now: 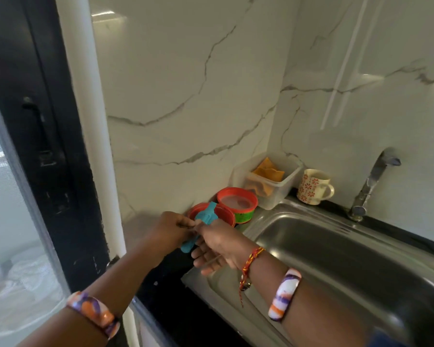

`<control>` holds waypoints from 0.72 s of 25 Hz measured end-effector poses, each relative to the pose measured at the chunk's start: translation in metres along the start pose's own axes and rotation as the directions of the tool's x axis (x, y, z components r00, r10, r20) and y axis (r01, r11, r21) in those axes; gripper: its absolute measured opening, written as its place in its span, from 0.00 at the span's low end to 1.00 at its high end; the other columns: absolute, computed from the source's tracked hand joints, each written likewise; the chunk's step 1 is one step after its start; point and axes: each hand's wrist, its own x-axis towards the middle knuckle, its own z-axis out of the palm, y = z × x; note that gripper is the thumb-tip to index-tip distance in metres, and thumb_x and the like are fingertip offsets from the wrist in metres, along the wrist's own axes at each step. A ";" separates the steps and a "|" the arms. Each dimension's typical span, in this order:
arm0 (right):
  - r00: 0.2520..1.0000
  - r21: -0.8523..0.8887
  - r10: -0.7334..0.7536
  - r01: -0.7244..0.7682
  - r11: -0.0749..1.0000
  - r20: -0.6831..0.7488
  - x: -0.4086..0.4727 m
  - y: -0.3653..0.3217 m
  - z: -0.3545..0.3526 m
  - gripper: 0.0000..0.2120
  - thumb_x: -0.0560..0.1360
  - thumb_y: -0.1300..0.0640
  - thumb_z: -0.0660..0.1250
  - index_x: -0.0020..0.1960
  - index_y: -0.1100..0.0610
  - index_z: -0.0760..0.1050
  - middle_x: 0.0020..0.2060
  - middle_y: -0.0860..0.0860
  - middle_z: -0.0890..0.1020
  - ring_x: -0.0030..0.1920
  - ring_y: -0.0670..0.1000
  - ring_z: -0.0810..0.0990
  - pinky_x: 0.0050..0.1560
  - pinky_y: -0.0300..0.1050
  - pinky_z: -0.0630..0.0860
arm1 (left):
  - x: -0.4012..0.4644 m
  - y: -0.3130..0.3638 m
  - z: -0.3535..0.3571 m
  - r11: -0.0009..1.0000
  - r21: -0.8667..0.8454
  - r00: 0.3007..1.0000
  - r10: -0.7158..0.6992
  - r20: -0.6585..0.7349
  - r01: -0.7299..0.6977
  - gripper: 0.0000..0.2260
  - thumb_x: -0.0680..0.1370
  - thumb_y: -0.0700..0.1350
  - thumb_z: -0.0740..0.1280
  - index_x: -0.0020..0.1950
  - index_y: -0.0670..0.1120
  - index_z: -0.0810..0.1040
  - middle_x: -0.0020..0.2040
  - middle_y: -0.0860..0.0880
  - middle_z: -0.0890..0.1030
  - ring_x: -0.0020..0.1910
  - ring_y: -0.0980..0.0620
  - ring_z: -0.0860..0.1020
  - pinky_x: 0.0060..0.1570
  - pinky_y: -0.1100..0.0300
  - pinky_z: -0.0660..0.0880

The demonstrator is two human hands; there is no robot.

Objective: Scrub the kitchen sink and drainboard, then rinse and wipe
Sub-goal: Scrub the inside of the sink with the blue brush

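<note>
A steel sink (336, 254) with a narrow flat rim fills the right side, set in a black counter. Left of the sink, my left hand (169, 230) and my right hand (217, 244) meet over the counter corner. Between them is a turquoise rubbery thing (206, 215), perhaps a glove; its upper part sticks up above my fingers and its lower end (188, 246) hangs below. My left hand pinches it. My right hand touches it with fingers spread downward; how it grips is hidden.
Behind my hands stand two orange-rimmed round tubs (237, 200). A clear plastic box (267, 182) with orange cloths, a flowered mug (313, 186) and a steel tap (372, 181) line the marble wall. A black door frame (48, 146) stands at left.
</note>
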 end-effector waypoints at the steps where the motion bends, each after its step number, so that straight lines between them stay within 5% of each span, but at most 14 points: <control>1: 0.998 0.027 -0.031 0.033 0.999 -0.055 -0.001 0.000 -0.004 0.18 0.82 0.46 0.49 0.59 0.59 0.66 0.33 0.54 0.75 0.28 0.50 0.75 0.29 0.45 0.75 | -0.002 0.003 0.006 0.999 -0.004 0.999 0.031 -0.045 -0.032 0.04 0.74 0.33 0.69 0.45 0.41 0.79 0.37 0.45 0.79 0.40 0.49 0.77 0.42 0.60 0.74; 5: 0.921 0.048 -0.199 0.228 0.973 -0.334 -0.007 -0.006 -0.029 0.14 0.81 0.49 0.55 0.54 0.60 0.71 0.42 0.55 0.78 0.37 0.52 0.79 0.36 0.52 0.80 | -0.018 0.026 0.035 0.971 0.009 0.963 0.238 -0.126 -0.239 0.06 0.74 0.34 0.68 0.46 0.44 0.81 0.41 0.46 0.83 0.43 0.48 0.82 0.47 0.56 0.79; 7: 0.891 0.100 -0.204 0.266 0.959 -0.406 -0.002 -0.017 -0.053 0.12 0.79 0.53 0.59 0.56 0.60 0.73 0.49 0.57 0.80 0.43 0.54 0.81 0.35 0.49 0.81 | -0.022 0.046 0.048 0.914 0.108 0.912 0.400 -0.087 -0.391 0.08 0.76 0.36 0.67 0.51 0.46 0.82 0.45 0.51 0.84 0.42 0.58 0.81 0.42 0.67 0.77; 9: 0.873 0.110 -0.171 0.246 0.963 -0.456 0.007 -0.027 -0.081 0.09 0.79 0.58 0.59 0.55 0.60 0.74 0.44 0.57 0.80 0.34 0.50 0.80 0.24 0.37 0.75 | -0.015 0.060 0.056 0.839 0.194 0.859 0.509 0.052 -0.509 0.11 0.77 0.37 0.66 0.57 0.47 0.80 0.50 0.53 0.82 0.44 0.63 0.78 0.41 0.77 0.73; 11: 0.837 0.006 -0.176 0.210 0.978 -0.518 0.022 -0.028 -0.103 0.05 0.78 0.62 0.58 0.49 0.62 0.72 0.32 0.57 0.74 0.19 0.46 0.73 0.18 0.30 0.64 | 0.005 0.061 0.063 0.733 0.361 0.808 0.576 0.122 -0.577 0.11 0.77 0.40 0.65 0.58 0.48 0.79 0.54 0.52 0.82 0.52 0.57 0.79 0.47 0.71 0.74; 14: 0.852 -0.169 -0.191 0.122 0.978 -0.487 0.045 -0.018 -0.121 0.04 0.75 0.63 0.63 0.42 0.62 0.72 0.25 0.54 0.69 0.20 0.48 0.66 0.21 0.35 0.60 | 0.045 0.044 0.066 0.559 0.722 0.890 0.418 0.180 -0.408 0.17 0.77 0.48 0.62 0.66 0.48 0.71 0.64 0.47 0.74 0.62 0.46 0.72 0.57 0.54 0.71; 15: 0.876 -0.218 -0.199 0.111 0.970 -0.438 0.050 -0.014 -0.122 0.01 0.74 0.65 0.65 0.44 0.63 0.74 0.25 0.53 0.69 0.21 0.48 0.65 0.20 0.35 0.61 | 0.055 0.038 0.067 0.488 0.802 0.921 0.340 0.189 -0.345 0.21 0.77 0.51 0.62 0.69 0.47 0.67 0.67 0.45 0.70 0.64 0.44 0.69 0.59 0.52 0.69; 18: 0.881 -0.353 -0.253 0.107 0.929 -0.399 0.070 -0.009 -0.125 0.13 0.71 0.68 0.64 0.55 0.61 0.78 0.26 0.52 0.71 0.22 0.47 0.67 0.17 0.33 0.62 | 0.076 0.029 0.072 0.327 0.888 0.931 0.279 0.237 -0.324 0.27 0.79 0.56 0.57 0.75 0.46 0.58 0.73 0.43 0.63 0.70 0.42 0.63 0.66 0.49 0.61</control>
